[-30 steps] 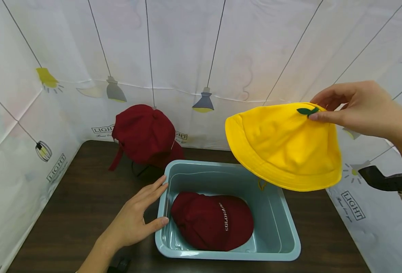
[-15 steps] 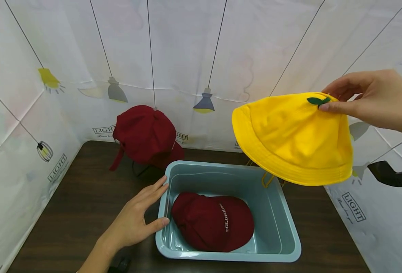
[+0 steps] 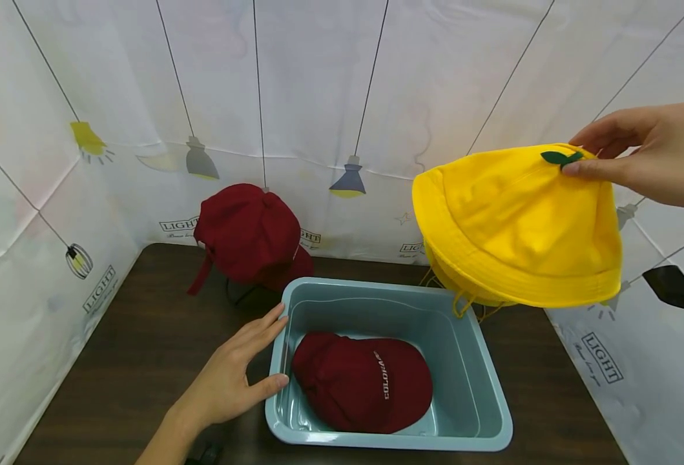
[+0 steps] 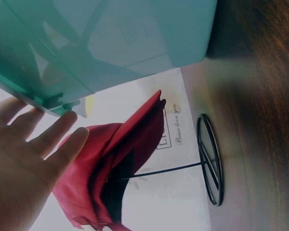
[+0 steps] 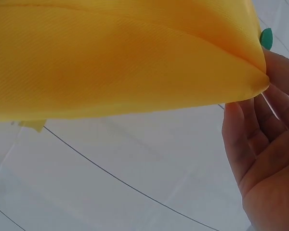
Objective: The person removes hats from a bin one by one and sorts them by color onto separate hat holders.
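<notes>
My right hand pinches a yellow bucket hat at its crown, beside a small green leaf tab. The hat is raised over the right back corner of a pale blue tub, brim downward, and yellow cords dangle below it. More yellow cloth shows under the brim. In the right wrist view, thumb and fingers meet at the hat's tip. Inside the tub lies a dark red baseball cap with white lettering. My left hand, fingers spread, rests against the tub's left rim.
Behind the tub's left corner, another dark red cap sits on a black wire stand, its strap hanging. A white printed sheet with lamp drawings rises around the dark wooden table.
My right hand has moved up and to the right with the yellow hat, and more of the cords and cloth beneath shows. The left hand and the tub have stayed put.
</notes>
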A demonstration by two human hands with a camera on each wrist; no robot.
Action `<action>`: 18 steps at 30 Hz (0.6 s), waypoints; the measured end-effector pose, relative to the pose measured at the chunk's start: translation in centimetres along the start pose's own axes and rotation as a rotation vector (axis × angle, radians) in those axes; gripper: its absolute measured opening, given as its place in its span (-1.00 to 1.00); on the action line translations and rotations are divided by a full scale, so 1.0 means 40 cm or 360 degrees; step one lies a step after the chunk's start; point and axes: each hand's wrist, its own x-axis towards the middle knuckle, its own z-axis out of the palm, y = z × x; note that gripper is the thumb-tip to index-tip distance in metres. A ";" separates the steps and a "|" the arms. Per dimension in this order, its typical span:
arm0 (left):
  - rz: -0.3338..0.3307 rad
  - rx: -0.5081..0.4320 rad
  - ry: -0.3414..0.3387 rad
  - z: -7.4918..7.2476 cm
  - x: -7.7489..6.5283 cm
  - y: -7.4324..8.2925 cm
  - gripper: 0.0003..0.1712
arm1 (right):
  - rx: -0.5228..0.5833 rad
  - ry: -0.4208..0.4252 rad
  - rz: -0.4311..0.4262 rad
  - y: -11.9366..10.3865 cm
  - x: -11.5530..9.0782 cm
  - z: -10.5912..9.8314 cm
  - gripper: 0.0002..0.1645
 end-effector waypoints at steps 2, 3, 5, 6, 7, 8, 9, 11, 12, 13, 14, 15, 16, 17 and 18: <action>0.0002 -0.0002 -0.0011 0.000 -0.001 0.000 -0.10 | -0.0010 -0.0002 0.0042 0.006 0.001 -0.004 -0.60; 0.0007 0.0005 -0.0014 0.000 -0.002 0.000 -0.10 | -0.0015 0.0001 0.0054 0.008 0.003 -0.006 -0.60; 0.0012 0.0013 -0.0011 -0.002 -0.003 0.001 -0.10 | -0.0010 0.0008 0.0074 0.014 0.008 -0.008 -0.59; 0.0016 0.0016 -0.0009 -0.004 -0.004 0.001 -0.10 | -0.0005 0.0013 0.0085 0.016 0.011 -0.009 -0.59; 0.0009 0.0018 -0.0004 -0.005 -0.004 0.002 -0.10 | -0.0001 0.0020 0.0087 0.019 0.014 -0.010 -0.59; 0.0006 0.0018 0.0003 -0.006 -0.005 0.003 -0.10 | 0.0005 0.0028 0.0087 0.022 0.017 -0.010 -0.59; 0.0005 0.0019 0.0007 -0.007 -0.005 0.003 -0.10 | 0.0011 0.0038 0.0086 0.026 0.021 -0.011 -0.59; -0.0004 0.0010 0.0007 -0.008 -0.006 0.004 -0.11 | 0.0021 0.0058 0.0094 0.033 0.025 -0.011 -0.59; -0.0005 0.0008 0.0004 -0.009 -0.007 0.004 -0.12 | 0.0025 0.0068 0.0096 0.037 0.026 -0.012 -0.59; -0.0006 0.0007 0.0002 -0.008 -0.007 0.004 -0.12 | 0.0034 0.0082 0.0095 0.040 0.027 -0.013 -0.59; -0.0006 0.0001 0.0000 -0.008 -0.008 0.004 -0.12 | 0.0043 0.0097 0.0093 0.044 0.028 -0.015 -0.59; -0.0005 0.0002 0.0001 -0.008 -0.008 0.005 -0.12 | 0.0059 0.0117 0.0087 0.048 0.030 -0.017 -0.59; -0.0006 0.0000 0.0002 -0.007 -0.008 0.005 -0.12 | 0.0070 0.0133 0.0086 0.051 0.032 -0.019 -0.59; -0.0006 -0.0001 0.0005 -0.007 -0.009 0.005 -0.12 | 0.0075 0.0142 0.0088 0.054 0.034 -0.022 -0.59; -0.0005 -0.0001 0.0004 -0.007 -0.009 0.005 -0.12 | 0.0083 0.0152 0.0098 0.058 0.036 -0.025 -0.58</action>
